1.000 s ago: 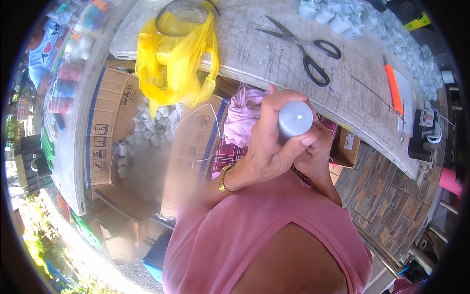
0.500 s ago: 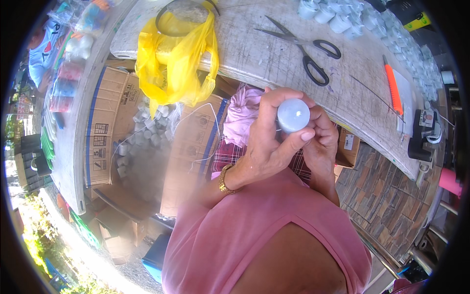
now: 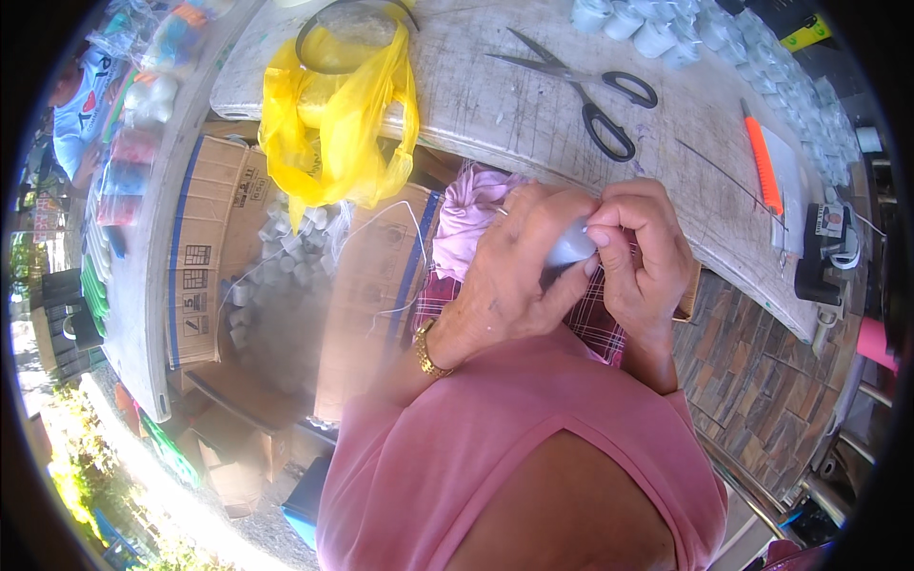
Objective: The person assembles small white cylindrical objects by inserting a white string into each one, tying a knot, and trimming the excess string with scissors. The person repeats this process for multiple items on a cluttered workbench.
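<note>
One bluish cylinder [image 3: 569, 247] inside left hand [image 3: 519, 255], grip clamped around it, right hand [image 3: 649, 252] pinched at its end

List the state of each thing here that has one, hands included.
Pale blue-grey cylindrical wax candle: held, partly hidden.
Left hand: closed around the candle.
Right hand: at the candle's top, grip unclear.
Black-handled metal scissors: blades open.
Yellow translucent plastic bag: crumpled.
Brown cardboard box: open, holding small white cylindrical pieces.
Slender orange tool: lying flat.
</note>
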Demonstrator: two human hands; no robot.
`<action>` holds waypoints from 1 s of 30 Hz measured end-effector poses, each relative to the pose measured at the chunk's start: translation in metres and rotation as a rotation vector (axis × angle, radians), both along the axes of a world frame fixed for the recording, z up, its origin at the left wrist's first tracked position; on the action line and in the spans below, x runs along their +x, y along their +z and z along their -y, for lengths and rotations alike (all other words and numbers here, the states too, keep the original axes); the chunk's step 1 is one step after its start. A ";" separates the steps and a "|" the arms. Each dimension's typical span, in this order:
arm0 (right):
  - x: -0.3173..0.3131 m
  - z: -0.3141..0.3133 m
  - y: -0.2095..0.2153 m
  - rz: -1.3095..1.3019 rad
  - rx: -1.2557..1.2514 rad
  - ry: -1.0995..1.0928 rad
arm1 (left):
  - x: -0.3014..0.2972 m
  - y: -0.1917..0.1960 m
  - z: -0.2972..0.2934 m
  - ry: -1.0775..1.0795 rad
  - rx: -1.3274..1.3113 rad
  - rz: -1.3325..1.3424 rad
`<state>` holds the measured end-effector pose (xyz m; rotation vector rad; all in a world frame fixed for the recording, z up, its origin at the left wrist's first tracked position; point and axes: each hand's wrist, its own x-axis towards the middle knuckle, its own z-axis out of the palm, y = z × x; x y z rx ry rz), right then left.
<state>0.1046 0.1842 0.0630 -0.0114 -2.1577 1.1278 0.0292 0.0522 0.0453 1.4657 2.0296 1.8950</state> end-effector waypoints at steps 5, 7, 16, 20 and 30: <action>-0.001 -0.010 -0.001 -0.019 -0.130 0.067 | 0.002 -0.015 0.007 -0.139 -0.061 0.401; 0.003 -0.015 -0.006 0.073 -0.123 0.108 | 0.019 -0.021 -0.001 -0.240 0.075 0.865; 0.019 -0.010 0.011 0.288 0.023 0.172 | 0.007 -0.016 0.005 -0.180 -0.012 0.536; 0.019 -0.010 0.010 0.236 0.146 0.212 | 0.004 -0.016 0.004 -0.162 -0.047 0.481; 0.014 -0.001 0.003 0.175 0.013 0.207 | 0.006 -0.023 0.005 -0.226 0.003 0.613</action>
